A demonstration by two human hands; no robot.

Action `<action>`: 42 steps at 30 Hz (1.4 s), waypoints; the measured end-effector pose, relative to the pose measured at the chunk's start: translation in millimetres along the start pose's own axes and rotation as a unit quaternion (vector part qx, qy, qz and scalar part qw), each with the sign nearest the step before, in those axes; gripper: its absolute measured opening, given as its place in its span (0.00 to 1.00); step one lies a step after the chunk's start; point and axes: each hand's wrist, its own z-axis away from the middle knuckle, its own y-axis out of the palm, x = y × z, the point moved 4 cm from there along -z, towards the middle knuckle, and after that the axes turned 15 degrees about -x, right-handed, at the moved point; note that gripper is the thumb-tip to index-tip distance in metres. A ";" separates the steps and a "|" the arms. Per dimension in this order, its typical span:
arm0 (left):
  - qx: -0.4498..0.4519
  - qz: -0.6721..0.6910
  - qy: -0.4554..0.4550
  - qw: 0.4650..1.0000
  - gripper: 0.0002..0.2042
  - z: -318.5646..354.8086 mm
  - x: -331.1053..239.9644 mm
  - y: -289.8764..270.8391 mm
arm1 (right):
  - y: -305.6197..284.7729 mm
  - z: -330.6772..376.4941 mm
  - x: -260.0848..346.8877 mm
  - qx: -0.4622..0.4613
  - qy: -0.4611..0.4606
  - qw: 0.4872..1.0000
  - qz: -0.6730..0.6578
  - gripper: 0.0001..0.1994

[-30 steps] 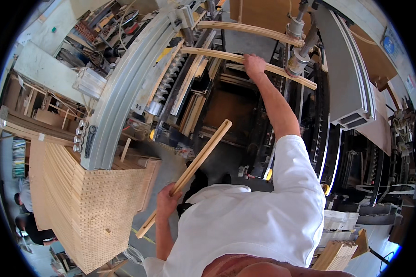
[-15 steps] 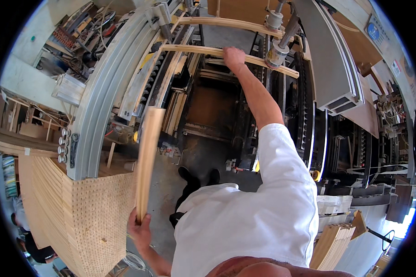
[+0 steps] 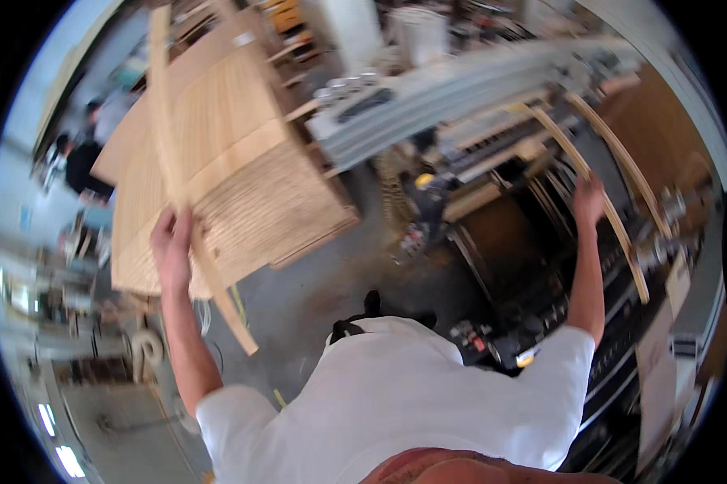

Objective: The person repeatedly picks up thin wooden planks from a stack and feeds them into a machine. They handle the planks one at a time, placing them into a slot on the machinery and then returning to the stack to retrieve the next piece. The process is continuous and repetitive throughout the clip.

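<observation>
My left hand (image 3: 172, 239) is closed around the middle of a long, pale wooden strip (image 3: 161, 105). This strip is raised at the left, over a big stack of similar strips (image 3: 242, 189), and its near end hangs above the floor. On the right, my right hand (image 3: 589, 202) grips another wooden strip (image 3: 621, 238) that lies across the machine's rails. Its fingers are partly hidden and a little blurred. A second strip lying across the machine (image 3: 617, 153) runs just beyond, apart from my hand.
A grey metal beam (image 3: 460, 101) spans the machine's near-left side. Metal cylinders (image 3: 662, 252) stand by the strips' right ends. Grey floor (image 3: 315, 298) lies between stack and machine. Another person in dark clothing (image 3: 85, 165) is at the far left.
The view has swung left toward the stack. My left hand has lifted its strip from low beside the stack to above it. My right hand stays on the machine's nearer strip.
</observation>
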 end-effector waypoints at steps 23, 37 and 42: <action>0.096 -0.210 -0.036 0.972 0.19 -391.6 132.8 294.9 | -167.3 300.4 164.1 0.092 0.366 0.915 -0.139 0.16; 0.037 -0.290 0.350 0.890 0.20 -505.0 148.5 301.1 | -239.6 418.6 215.4 -0.010 0.428 0.896 -0.122 0.14; 0.010 0.239 0.357 0.903 0.16 -205.8 -16.4 235.9 | -342.6 478.9 224.5 -0.040 0.435 0.899 0.024 0.12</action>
